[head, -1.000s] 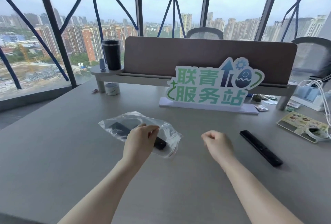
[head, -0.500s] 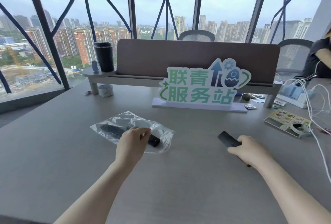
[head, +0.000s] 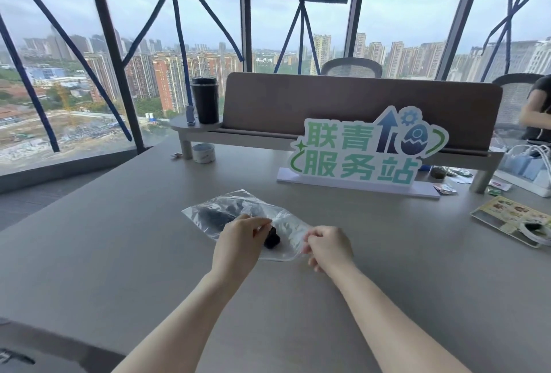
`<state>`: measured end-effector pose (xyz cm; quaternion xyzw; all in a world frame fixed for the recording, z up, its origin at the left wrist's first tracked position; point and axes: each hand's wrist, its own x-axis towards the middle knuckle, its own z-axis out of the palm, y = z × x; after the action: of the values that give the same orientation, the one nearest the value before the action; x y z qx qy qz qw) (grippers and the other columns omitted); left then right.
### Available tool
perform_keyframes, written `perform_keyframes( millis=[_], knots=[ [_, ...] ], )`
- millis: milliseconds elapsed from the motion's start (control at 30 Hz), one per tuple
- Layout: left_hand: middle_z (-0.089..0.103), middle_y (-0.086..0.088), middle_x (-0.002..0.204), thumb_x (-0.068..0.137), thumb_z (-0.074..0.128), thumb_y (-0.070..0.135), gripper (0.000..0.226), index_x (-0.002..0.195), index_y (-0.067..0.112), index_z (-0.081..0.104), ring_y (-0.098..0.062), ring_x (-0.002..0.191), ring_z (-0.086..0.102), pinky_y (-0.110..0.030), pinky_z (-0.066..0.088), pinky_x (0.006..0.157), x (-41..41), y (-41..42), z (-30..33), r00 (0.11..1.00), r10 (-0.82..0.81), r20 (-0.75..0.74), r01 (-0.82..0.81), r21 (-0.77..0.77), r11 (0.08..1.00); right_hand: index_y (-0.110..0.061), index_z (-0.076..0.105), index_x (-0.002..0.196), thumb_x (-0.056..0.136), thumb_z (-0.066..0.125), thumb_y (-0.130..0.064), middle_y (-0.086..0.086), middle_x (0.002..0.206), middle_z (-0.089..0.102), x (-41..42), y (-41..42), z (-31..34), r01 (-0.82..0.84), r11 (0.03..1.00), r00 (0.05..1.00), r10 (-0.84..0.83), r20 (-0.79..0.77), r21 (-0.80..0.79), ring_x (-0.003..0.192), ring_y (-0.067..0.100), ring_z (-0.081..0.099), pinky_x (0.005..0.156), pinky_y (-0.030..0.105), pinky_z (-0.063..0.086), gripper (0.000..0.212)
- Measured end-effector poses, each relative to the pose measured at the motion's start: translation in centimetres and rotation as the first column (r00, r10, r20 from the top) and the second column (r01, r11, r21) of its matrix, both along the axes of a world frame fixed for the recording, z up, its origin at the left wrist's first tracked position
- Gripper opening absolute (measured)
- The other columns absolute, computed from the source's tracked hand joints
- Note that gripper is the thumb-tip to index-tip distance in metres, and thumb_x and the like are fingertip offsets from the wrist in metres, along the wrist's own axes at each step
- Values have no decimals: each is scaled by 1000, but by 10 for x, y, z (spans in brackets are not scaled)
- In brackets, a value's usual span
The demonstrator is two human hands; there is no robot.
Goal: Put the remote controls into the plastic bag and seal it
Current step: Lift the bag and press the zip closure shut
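On the grey table (head: 119, 253), a clear plastic bag (head: 208, 211) lies flat with dark remote controls (head: 214, 217) inside it, one black end showing near the bag's open edge. The left hand (head: 238, 241) rests on the bag with its fingers curled, pinching at that edge just beside the dark end. The right hand (head: 329, 246) sits at the bag's right corner, fingers bent and touching the plastic; whether it grips the film I cannot tell. Behind stand a green-lettered sign (head: 366, 152) and a black tumbler (head: 205, 100).
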<state>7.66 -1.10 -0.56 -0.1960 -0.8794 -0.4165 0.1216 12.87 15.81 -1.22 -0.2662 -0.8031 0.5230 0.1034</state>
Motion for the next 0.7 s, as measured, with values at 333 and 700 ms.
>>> perform_keyframes(
  millis=[333, 700],
  knots=[
    [52, 2, 119, 76, 49, 13, 58, 125, 45, 52, -28, 106, 58, -32, 47, 76, 9, -19, -3, 992, -45, 121, 100, -492, 865, -26, 72, 95, 86, 57, -15, -1, 79, 67, -28, 12, -10, -70, 944, 995, 88, -41, 322, 79, 25, 67, 65, 24, 40, 21],
    [69, -17, 92, 82, 56, -3, 23, 73, 15, 66, -19, 49, 69, -26, 59, 48, -22, -49, 130, 972, 14, 233, -108, 395, 912, -10, 76, 80, 83, 53, 2, 9, 60, 68, -2, -3, 131, -34, 969, 867, -94, -489, -246, 37, 14, 53, 35, 23, 47, 25]
  ],
)
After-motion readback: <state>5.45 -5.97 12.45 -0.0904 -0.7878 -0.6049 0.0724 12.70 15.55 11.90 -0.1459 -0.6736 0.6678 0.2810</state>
